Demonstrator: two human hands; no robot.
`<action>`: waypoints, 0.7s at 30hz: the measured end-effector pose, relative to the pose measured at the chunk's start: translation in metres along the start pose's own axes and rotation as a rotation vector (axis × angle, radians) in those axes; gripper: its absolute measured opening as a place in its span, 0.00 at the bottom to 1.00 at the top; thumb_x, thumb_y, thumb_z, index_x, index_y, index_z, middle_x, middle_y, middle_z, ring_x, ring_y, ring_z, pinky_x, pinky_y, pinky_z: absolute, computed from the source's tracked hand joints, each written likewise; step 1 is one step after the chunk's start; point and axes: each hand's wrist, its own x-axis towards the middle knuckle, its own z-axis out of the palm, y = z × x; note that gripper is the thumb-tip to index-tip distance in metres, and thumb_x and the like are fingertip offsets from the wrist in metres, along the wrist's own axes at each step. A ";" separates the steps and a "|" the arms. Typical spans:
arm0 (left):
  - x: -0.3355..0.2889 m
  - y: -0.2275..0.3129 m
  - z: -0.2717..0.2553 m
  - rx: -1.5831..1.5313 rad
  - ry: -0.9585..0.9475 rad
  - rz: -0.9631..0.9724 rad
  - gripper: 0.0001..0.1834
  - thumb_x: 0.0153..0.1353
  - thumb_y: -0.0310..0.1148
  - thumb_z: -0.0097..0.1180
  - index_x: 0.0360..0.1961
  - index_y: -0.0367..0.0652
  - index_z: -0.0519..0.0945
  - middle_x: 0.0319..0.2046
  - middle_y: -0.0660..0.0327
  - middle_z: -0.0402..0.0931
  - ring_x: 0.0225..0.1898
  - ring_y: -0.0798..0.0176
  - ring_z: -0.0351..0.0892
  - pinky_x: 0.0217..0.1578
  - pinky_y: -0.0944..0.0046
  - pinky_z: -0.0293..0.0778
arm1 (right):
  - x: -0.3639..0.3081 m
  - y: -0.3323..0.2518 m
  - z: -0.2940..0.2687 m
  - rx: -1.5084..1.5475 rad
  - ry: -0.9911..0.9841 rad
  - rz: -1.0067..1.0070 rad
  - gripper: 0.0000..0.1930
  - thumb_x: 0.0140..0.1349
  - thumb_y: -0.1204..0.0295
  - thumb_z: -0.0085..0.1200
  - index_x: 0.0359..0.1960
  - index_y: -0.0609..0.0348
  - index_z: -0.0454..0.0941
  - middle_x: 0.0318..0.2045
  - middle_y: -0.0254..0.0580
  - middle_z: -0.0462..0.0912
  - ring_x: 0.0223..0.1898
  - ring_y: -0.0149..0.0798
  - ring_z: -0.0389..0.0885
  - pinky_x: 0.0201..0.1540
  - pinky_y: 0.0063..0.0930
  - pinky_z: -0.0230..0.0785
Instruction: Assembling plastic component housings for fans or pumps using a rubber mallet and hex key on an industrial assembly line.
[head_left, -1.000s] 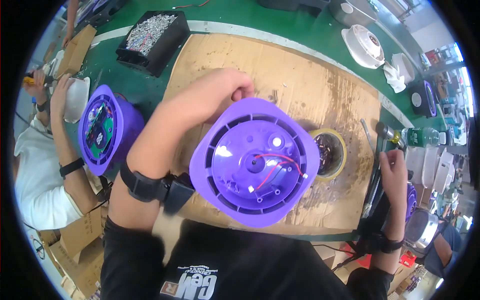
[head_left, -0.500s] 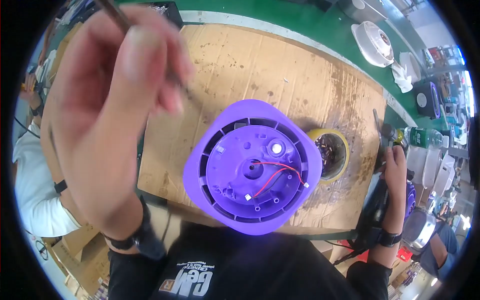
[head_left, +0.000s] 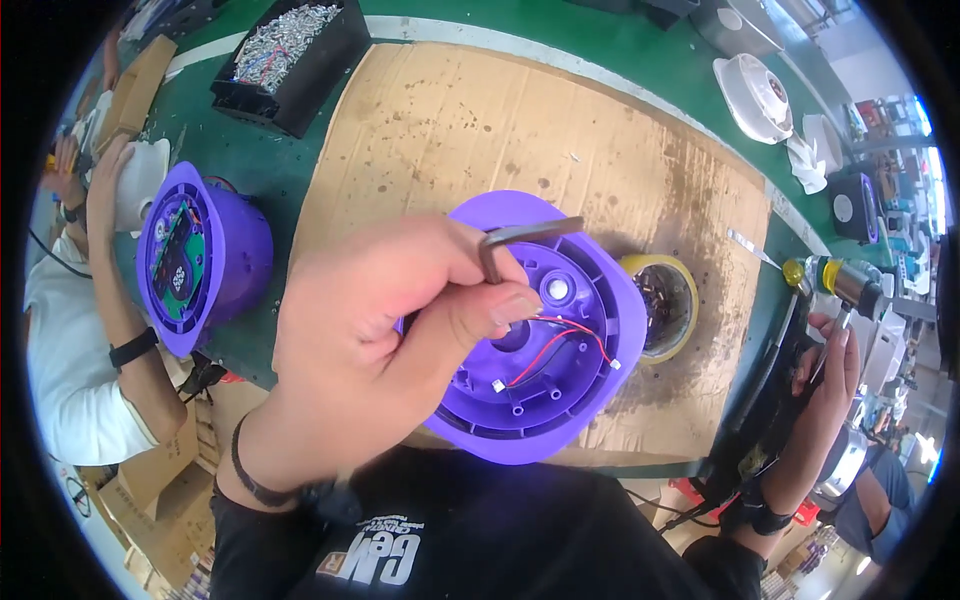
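A purple plastic housing (head_left: 520, 425) lies open side up before me, with red and black wires (head_left: 545, 362) ending in white plugs. My left hand (head_left: 380, 325) is closed over its left part, pinching a dark, L-shaped hex key (head_left: 535, 233). The key's long arm points right above the housing; where its short arm ends is hidden by my fingers. At the right edge of the bench my right hand (head_left: 830, 365) is closed around what looks like a powered screwdriver (head_left: 855, 285), with a yellow ring and a silvery lever by the fingers.
A tape roll (head_left: 692, 315) full of small screws stands beside the housing on a cardboard sheet (head_left: 490, 120). Back left sits a black bin (head_left: 290, 110) of metal parts. Another purple housing (head_left: 235, 240) and a co-worker's arm (head_left: 125, 290) are at the left.
My left hand has come down and right with the hex key, over the housing, uncovering the bin and second housing. My right hand has moved slightly outward, and the yellow-ringed tool has risen into view.
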 end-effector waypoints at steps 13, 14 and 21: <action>0.007 -0.002 0.012 0.262 0.056 0.166 0.06 0.56 0.19 0.65 0.27 0.34 0.78 0.26 0.56 0.81 0.29 0.62 0.82 0.31 0.66 0.74 | -0.044 -0.142 0.082 -0.236 -0.551 -0.419 0.13 0.75 0.67 0.44 0.42 0.67 0.75 0.29 0.40 0.78 0.27 0.32 0.74 0.33 0.24 0.67; 0.008 -0.001 0.013 0.290 0.068 0.222 0.07 0.55 0.21 0.66 0.28 0.35 0.78 0.26 0.54 0.79 0.28 0.56 0.80 0.29 0.61 0.72 | -0.046 -0.160 0.092 -0.200 -0.548 -0.508 0.13 0.74 0.68 0.45 0.41 0.67 0.75 0.27 0.42 0.78 0.28 0.34 0.76 0.34 0.26 0.69; 0.005 -0.003 0.022 0.331 0.105 0.261 0.06 0.57 0.26 0.64 0.31 0.38 0.78 0.27 0.51 0.76 0.30 0.44 0.78 0.30 0.52 0.72 | -0.044 -0.197 0.118 -0.667 -0.620 -0.796 0.10 0.74 0.71 0.46 0.39 0.66 0.74 0.28 0.44 0.78 0.29 0.35 0.75 0.35 0.24 0.67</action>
